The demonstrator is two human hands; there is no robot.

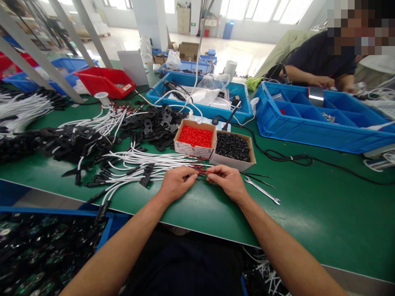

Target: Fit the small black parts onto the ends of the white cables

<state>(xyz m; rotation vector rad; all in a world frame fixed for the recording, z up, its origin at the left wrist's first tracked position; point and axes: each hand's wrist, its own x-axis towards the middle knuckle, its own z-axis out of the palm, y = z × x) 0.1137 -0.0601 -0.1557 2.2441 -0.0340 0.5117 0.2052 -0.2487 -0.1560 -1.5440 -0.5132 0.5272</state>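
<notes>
A bundle of white cables (148, 160) lies on the bench, its thin red and black wire ends (201, 167) pointing right. At those ends my left hand (177, 183) is closed, thumb and forefinger pinching a thin wire. Just right of it, the fingers of my right hand (228, 181) pinch a tiny red piece (209, 173), partly hidden by the fingertips. Behind my hands stand a carton of small red pieces (196, 136) and a carton of small black pieces (233, 146). Black brackets (147, 174) rest on the cables.
A wrench (263, 190) lies right of my right hand. Farther back are a blue tray (247, 100), a divided blue bin (308, 133) and a red bin (101, 80). A black cord (290, 158) crosses the green bench (333, 213). Another person (321, 61) works at the right.
</notes>
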